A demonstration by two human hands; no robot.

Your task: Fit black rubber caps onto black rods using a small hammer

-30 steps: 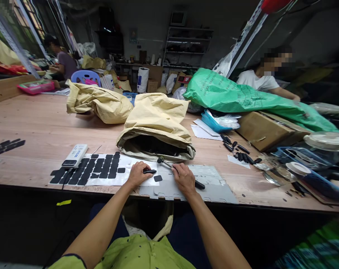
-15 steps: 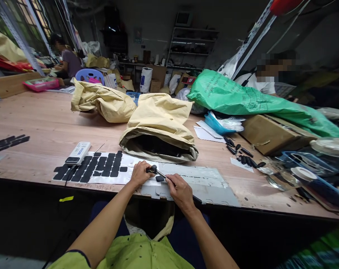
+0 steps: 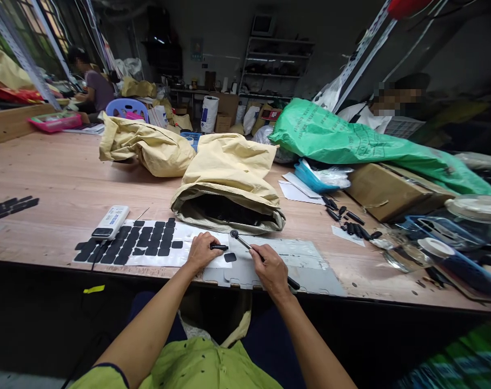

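Note:
My left hand (image 3: 201,250) rests on the table's front edge, pinching a small black stick-shaped part (image 3: 219,247) against the surface. My right hand (image 3: 271,268) grips a small hammer (image 3: 245,243) by its black handle, its metal head raised a little to the right of the part. A single black pad (image 3: 230,257) lies between my hands on a grey sheet (image 3: 302,259). To the left lies a white sheet (image 3: 140,246) covered with several black pads, with a white remote-like device (image 3: 110,222) on its corner.
An open tan paper sack (image 3: 228,186) lies just behind my hands, another (image 3: 146,146) further left. A green bag (image 3: 363,143), a cardboard box (image 3: 385,190), loose black parts (image 3: 349,219) and plastic containers (image 3: 452,232) crowd the right. Two other people sit at the far side.
Half a second ago the hammer head was down on the black part at my left fingers; now it has lifted and swung back to the right. My left hand has stayed put.

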